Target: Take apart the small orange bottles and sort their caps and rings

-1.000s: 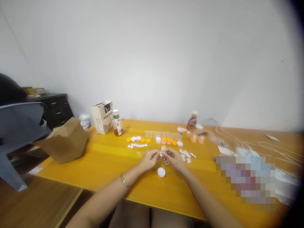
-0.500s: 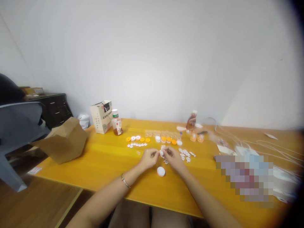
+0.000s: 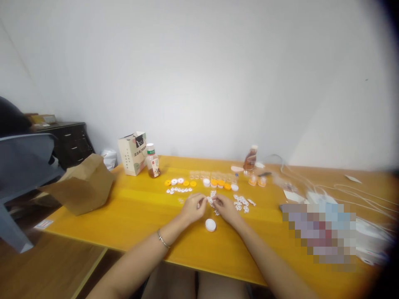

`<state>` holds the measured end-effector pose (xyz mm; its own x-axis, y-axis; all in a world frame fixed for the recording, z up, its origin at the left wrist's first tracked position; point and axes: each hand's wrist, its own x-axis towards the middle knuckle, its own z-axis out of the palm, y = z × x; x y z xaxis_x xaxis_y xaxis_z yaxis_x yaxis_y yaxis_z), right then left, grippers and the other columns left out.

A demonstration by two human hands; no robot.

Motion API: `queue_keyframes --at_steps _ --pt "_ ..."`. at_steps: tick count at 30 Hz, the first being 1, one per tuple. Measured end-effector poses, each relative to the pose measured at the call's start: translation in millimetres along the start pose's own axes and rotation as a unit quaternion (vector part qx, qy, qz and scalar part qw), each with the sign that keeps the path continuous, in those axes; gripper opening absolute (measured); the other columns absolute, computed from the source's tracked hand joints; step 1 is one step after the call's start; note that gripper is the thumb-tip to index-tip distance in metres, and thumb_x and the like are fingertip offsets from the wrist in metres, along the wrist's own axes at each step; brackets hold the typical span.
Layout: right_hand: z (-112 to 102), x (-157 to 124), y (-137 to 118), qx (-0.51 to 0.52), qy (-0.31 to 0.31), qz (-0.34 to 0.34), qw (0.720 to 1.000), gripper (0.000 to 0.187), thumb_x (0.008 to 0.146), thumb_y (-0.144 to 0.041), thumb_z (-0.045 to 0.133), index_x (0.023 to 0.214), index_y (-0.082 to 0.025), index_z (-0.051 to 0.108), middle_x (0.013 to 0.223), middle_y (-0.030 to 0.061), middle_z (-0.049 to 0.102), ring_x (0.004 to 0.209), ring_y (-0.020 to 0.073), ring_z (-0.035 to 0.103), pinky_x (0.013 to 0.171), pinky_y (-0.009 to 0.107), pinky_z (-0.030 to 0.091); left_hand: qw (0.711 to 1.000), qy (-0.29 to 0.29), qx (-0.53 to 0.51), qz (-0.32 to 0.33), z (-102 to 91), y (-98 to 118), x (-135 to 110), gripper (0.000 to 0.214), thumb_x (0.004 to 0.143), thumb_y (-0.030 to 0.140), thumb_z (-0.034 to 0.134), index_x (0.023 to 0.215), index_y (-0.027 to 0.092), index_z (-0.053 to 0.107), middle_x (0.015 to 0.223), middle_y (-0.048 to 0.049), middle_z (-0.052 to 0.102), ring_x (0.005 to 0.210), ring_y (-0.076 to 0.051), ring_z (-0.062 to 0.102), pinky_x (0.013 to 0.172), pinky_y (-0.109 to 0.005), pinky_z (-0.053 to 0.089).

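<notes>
View: head camera.
Landmark: white plastic cap (image 3: 210,225) on the tabletop (image 3: 131,216).
Left hand (image 3: 193,209): behind and left of the cap; fingers (image 3: 202,200) clenched on the small white piece (image 3: 210,200).
Right hand (image 3: 227,209): behind and right of the cap; fingers (image 3: 217,201) grasping the same piece.
Small white piece: behind the cap, between both hands.
Loose white pieces (image 3: 240,203): behind and right of the cap.

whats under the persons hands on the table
The yellow tabletop, with a small white piece showing just below the right hand. Whatever lies directly beneath the left hand and the right palm is covered.
</notes>
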<state>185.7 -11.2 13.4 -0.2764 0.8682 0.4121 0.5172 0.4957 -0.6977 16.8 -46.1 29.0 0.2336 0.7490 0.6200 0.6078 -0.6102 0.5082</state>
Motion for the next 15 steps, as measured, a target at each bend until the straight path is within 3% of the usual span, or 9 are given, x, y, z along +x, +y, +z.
queue_keyframes --at_steps 7,15 --pt "4.3 -1.5 -1.5 -0.047 -0.003 -0.025 0.999 0.010 0.070 -0.021 0.048 0.070 -0.020 0.058 0.056 -0.0030 0.049 0.057 0.0143 0.048 0.055 0.024 0.038 1.000 -0.005 0.003 0.016 1.4 3.1 -1.5 0.020 0.083 0.019 0.041 0.075 0.017 0.059 0.070 -0.0020 0.060 0.067 -0.013 0.053 0.066 -0.024 0.039" --pt "3.7 -2.4 -5.1 -0.031 0.028 -0.025 0.999 0.012 0.074 -0.025 0.048 0.072 -0.019 0.058 0.058 -0.0022 0.050 0.056 0.0144 0.048 0.055 0.025 0.039 1.000 -0.012 0.006 0.007 3.1 0.4 -1.3 0.021 0.083 0.021 0.041 0.074 0.016 0.059 0.070 -0.0015 0.060 0.066 -0.012 0.053 0.065 -0.022 0.038"
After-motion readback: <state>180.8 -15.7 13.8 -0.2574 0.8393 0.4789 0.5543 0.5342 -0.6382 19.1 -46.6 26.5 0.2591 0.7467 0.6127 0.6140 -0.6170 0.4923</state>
